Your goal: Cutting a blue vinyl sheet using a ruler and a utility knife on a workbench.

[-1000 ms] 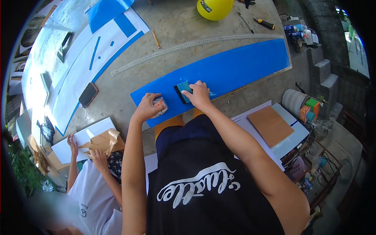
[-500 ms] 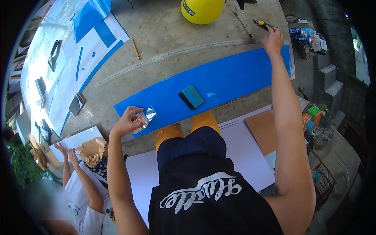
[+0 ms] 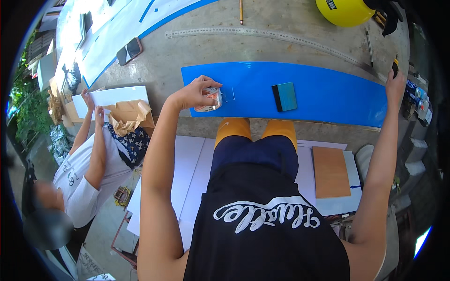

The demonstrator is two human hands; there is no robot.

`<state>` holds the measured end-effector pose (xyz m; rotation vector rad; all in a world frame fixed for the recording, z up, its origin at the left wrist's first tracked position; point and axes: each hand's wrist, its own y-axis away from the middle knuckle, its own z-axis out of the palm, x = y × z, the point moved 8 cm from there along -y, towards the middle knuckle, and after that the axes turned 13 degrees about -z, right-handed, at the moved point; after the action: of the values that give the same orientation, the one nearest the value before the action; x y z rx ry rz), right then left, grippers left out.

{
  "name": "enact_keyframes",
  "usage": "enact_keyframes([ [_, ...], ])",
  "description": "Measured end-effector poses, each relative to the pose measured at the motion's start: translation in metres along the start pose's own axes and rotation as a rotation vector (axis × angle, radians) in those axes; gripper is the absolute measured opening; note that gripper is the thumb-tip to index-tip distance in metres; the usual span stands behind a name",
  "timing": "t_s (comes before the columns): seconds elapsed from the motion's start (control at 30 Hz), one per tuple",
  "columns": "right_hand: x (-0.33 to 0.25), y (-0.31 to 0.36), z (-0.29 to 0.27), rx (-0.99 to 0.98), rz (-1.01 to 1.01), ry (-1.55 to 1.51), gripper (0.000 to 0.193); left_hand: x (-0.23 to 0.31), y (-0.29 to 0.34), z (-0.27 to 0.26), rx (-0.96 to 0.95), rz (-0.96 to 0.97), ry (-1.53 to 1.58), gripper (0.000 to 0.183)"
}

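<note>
My left hand [image 3: 196, 92] is closed around a roll of clear tape [image 3: 214, 99], with a loose strip of film sticking out beside it. The roll is over the left end of a long blue panel [image 3: 328, 91]. At the panel's far right end, my right hand [image 3: 396, 83] grips a yellow-and-black utility knife [image 3: 395, 64], which points away from me. A teal squeegee [image 3: 286, 97] with a dark edge lies flat on the panel between my hands.
Beyond the panel lie a long clear ruler [image 3: 262, 33], a pencil [image 3: 241, 11], a pen [image 3: 369, 47] and a yellow helmet [image 3: 344, 11]. A phone [image 3: 130, 51] rests at left. Nearby, another person's hands [image 3: 93, 107] touch a white board [image 3: 117, 97]. Spray cans [image 3: 416, 91] stand at right.
My view has shifted left, so things appear farther right. My right hand has picked the utility knife up off the table. My left hand still holds the tape roll over the panel.
</note>
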<state>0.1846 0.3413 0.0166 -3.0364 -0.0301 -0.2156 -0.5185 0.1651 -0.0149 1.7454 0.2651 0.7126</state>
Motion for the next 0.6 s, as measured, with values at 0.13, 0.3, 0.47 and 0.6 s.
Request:
enact_keyframes([
  [0.13,-0.171,0.102,-0.025,-0.306,0.283,-0.978,0.037,-0.017,0.010,0.000,0.031,-0.011,-0.014,0.061],
  [0.3,-0.390,0.214,-0.073,-0.637,0.231,-1.406,0.035,-0.015,-0.002,0.002,0.033,0.033,-0.110,0.061],
  [0.47,-0.484,0.238,-0.085,-0.680,-0.009,-1.240,0.036,-0.012,-0.002,0.001,0.007,0.074,-0.107,0.063],
  [0.6,-0.501,0.229,-0.091,-0.631,-0.064,-1.145,0.035,-0.012,-0.003,0.001,0.025,0.074,-0.169,0.061],
])
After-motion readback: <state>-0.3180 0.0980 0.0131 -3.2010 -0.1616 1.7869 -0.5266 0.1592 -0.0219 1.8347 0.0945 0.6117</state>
